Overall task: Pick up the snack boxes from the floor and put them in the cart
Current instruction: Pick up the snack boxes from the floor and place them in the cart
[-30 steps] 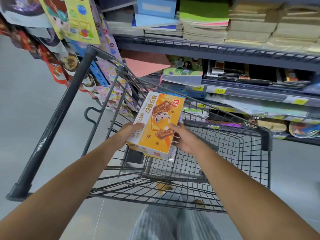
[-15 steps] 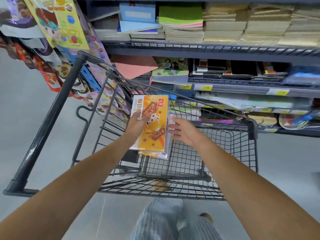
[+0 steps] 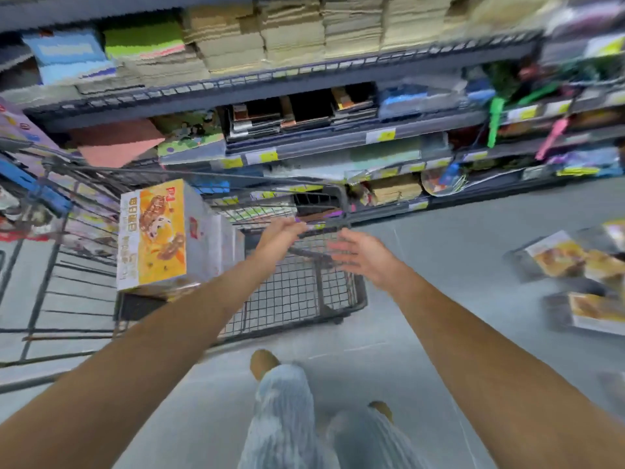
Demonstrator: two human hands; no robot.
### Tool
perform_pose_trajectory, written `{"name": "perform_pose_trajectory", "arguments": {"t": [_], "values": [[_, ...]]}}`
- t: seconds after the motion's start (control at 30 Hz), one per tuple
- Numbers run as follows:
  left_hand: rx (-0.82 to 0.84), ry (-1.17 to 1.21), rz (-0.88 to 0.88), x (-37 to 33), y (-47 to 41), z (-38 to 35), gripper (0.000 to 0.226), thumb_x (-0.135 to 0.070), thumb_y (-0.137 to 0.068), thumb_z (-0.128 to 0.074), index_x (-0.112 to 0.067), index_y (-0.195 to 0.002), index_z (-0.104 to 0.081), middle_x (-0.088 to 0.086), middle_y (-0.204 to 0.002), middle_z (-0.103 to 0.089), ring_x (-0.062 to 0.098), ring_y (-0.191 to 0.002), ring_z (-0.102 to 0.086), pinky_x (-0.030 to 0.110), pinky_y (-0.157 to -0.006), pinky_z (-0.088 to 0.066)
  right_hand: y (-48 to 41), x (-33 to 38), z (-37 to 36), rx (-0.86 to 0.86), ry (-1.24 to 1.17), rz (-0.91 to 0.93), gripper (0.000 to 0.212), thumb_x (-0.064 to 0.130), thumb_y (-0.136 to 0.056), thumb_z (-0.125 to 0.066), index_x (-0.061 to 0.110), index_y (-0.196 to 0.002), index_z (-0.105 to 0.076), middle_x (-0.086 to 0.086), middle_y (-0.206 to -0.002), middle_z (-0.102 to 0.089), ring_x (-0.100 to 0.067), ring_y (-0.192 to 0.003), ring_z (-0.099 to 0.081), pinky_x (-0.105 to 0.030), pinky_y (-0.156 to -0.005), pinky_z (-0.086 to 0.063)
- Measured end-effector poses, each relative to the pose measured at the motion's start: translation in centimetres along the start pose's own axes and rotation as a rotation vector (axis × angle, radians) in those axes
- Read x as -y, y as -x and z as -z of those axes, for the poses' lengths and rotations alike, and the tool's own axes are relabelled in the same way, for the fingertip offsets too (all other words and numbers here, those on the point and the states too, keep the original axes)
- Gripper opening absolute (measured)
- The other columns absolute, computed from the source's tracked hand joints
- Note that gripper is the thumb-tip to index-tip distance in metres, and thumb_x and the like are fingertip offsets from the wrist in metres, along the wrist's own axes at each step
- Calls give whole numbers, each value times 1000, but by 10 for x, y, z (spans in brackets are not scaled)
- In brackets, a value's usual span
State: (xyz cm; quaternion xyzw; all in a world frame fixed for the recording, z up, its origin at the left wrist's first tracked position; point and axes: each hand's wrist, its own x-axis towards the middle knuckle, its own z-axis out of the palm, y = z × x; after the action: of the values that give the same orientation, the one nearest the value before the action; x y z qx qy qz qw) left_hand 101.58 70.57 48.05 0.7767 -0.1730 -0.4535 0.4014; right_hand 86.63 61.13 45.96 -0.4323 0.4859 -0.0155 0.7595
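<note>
Released: orange-and-white cardboard snack box [image 3: 159, 238] now stands in grey wire cart [image 3: 287, 292], 9 o'clock. Fingers spread, empty: left hand [image 3: 280, 236], right hand [image 3: 362, 253]. Next: wrapped floor boxes [image 3: 558, 253], 3 o'clock.

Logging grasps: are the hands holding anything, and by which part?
Nothing is held: left hand and right hand hover empty; the snack box stands in the cart.

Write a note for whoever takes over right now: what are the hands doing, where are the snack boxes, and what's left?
Left hand: open, empty, by the cart rim.
Right hand: open, empty, near the cart's end.
Done: an orange snack box stands in the cart.
Left: at least two more boxes lie on the floor to the right. Pick them up and put them in.
</note>
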Motion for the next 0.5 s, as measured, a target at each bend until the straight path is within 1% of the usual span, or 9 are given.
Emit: {"name": "perform_pose_trajectory", "arguments": {"t": [0.07,0.13,0.17,0.23,0.3,0.33,0.4,0.43,0.5], "values": [[42,8,-13,-7,10,-43,39,-30,-94,-55,-12,-129,-51,5,-126,-58,18,-104,-58,31,-87,-41,18,-8,36,-52,-29,6,38,34,-100,-45,13,-132,-48,-7,-118,-65,-18,-92,-63,-29,-74,-46],[115,-22,-32,-16,28,-104,45,-29,-95,-54,-10,-135,-47,5,-128,-57,22,-109,-58,31,-87,-42,46,-22,90,-123,-69,12,39,33,-100,-44,13,-134,-47,-11,-123,-64,-19,-90,-63,-31,-74,-44],[139,-32,-43,-20,35,-127,46,-29,-95,-54,-10,-136,-46,5,-126,-57,22,-109,-58,31,-85,-42,56,-27,109,-148,-90,8,37,33,-100,-44,14,-131,-48,-11,-125,-63,-20,-91,-62,-32,-78,-43],[207,-55,-70,-29,50,-177,45,-29,-95,-54,-11,-135,-46,1,-119,-57,19,-103,-58,27,-75,-41,80,-35,154,-197,-145,21,30,32,-99,-44,18,-124,-51,-9,-122,-64,-18,-89,-63,-33,-84,-41],[297,-102,-96,-43,64,-225,42,-29,-95,-53,-13,-134,-46,-1,-114,-56,16,-101,-56,24,-67,-38,104,-38,198,-260,-227,65,22,30,-99,-43,20,-117,-52,-8,-117,-63,-15,-83,-62,-32,-77,-41],[332,-107,-97,-47,67,-237,41,-29,-95,-53,-14,-133,-46,-2,-114,-55,15,-102,-56,24,-69,-38,110,-38,210,-283,-255,82,21,29,-99,-42,20,-116,-51,-7,-114,-63,-15,-81,-62,-30,-73,-41],[435,-175,-115,-62,82,-289,42,-31,-95,-53,-17,-133,-45,-3,-117,-55,15,-106,-56,28,-80,-41,137,-46,258,-356,-349,117,20,28,-100,-42,19,-117,-50,-7,-112,-62,-14,-80,-62,-29,-70,-41],[457,-192,-123,-66,84,-302,42,-32,-95,-53,-16,-133,-45,-2,-118,-55,15,-107,-57,30,-85,-40,143,-48,270,-370,-373,125,21,28,-99,-43,19,-117,-50,-7,-112,-62,-14,-80,-62,-29,-70,-41],[508,-235,-144,-78,88,-337,43,-32,-94,-54,-15,-133,-46,-2,-119,-56,15,-107,-57,31,-88,-40,159,-53,302,-407,-428,142,20,28,-99,-43,19,-116,-50,-6,-110,-62,-14,-81,-61,-28,-69,-41]]}}
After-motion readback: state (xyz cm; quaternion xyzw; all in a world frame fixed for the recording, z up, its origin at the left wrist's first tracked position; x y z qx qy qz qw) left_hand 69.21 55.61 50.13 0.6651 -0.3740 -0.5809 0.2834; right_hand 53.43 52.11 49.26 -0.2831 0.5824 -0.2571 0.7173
